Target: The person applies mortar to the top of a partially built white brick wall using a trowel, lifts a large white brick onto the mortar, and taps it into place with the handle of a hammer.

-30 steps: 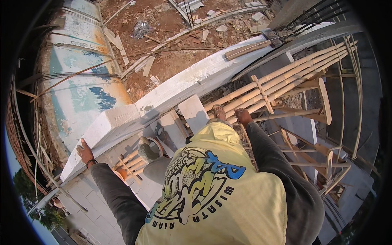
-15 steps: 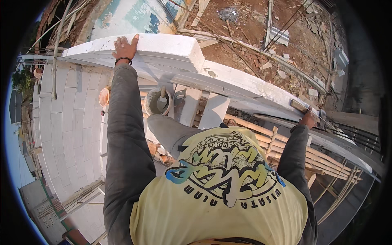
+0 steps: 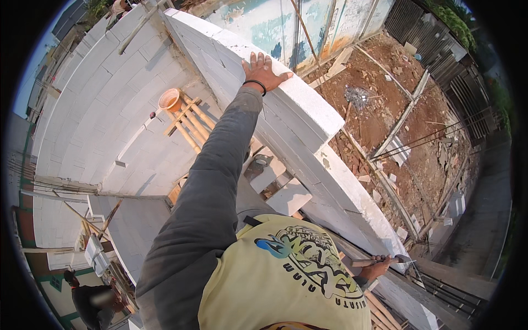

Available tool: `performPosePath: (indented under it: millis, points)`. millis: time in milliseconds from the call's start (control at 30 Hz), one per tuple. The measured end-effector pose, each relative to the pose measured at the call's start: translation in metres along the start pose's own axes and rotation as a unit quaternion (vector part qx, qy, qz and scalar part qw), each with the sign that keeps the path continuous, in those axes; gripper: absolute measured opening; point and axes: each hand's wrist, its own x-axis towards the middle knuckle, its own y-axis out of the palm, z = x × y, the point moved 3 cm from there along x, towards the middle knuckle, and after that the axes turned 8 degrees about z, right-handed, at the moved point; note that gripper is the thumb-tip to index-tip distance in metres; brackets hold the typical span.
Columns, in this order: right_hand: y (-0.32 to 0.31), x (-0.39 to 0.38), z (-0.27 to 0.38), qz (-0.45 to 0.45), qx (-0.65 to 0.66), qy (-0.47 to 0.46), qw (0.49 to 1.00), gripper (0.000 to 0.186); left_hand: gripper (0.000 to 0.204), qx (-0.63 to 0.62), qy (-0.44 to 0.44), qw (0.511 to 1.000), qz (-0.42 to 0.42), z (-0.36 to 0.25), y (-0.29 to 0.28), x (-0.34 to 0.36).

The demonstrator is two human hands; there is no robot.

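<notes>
My left hand (image 3: 263, 71) lies with spread fingers on the top of a white block wall (image 3: 322, 113), a dark band round its wrist. Under that palm is the raised upper course, which ends in a step down toward the right. At lower right, my right hand (image 3: 378, 268) is closed round what looks like a hammer (image 3: 360, 263), with a wooden handle and a metal head beyond the fingers. This hand is beside the lower stretch of the wall. A thin string runs near the hammer's head.
An orange bucket (image 3: 170, 99) stands by bamboo poles (image 3: 192, 124) inside the walls. Pale boards (image 3: 289, 197) lie below me. Beyond the wall is a dirt yard (image 3: 379, 77) with rubble and timber. One person (image 3: 91, 297) is at lower left, another (image 3: 119, 7) at top left.
My view has turned, so the wall now slants steeply down to the right. My left hand stays flat on the wall's top; my right hand still grips the hammer, lower in view.
</notes>
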Motion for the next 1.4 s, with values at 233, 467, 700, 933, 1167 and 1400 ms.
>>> performPosePath:
  millis: [233,467,700,933,1167,1400]
  points:
    - [0.149,-0.093,-0.01,0.295,0.119,0.295,0.901,0.03,0.119,0.034,0.037,0.999,-0.007,0.013,0.007,0.005]
    - [0.28,-0.135,-0.065,0.404,0.092,0.267,0.87,0.032,0.121,0.02,0.036,0.999,0.015,0.007,0.01,0.008]
    - [0.363,-0.185,-0.086,0.317,0.163,0.171,0.919,0.026,0.12,0.037,0.074,0.997,-0.008,0.007,0.008,0.006]
    - [0.382,-0.194,-0.089,0.427,0.077,0.229,0.871,0.025,0.117,0.042,0.081,0.995,-0.029,0.007,0.009,0.005]
    - [0.379,-0.189,-0.075,0.369,0.123,0.21,0.897,0.023,0.115,0.033,0.086,0.994,-0.059,0.01,0.011,0.005]
    - [0.393,-0.197,-0.083,0.419,0.107,0.247,0.867,0.023,0.115,0.038,0.091,0.993,-0.07,0.01,0.014,0.006]
